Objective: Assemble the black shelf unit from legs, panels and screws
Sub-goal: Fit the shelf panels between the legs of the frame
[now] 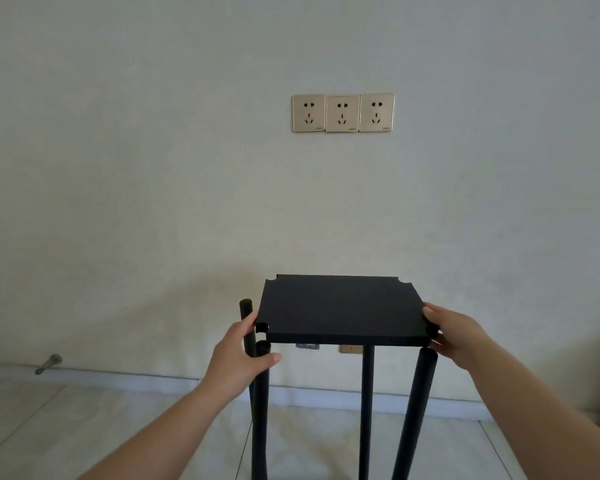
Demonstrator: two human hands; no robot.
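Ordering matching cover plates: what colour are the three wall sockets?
The wall sockets are gold-toned, champagne-like, with dark slots; the head view shows them clearly.

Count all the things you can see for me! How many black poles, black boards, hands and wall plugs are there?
Black poles: 4
Black board: 1
Hands: 2, left hand and right hand
Wall sockets: 3
Doorstop: 1
Total: 11
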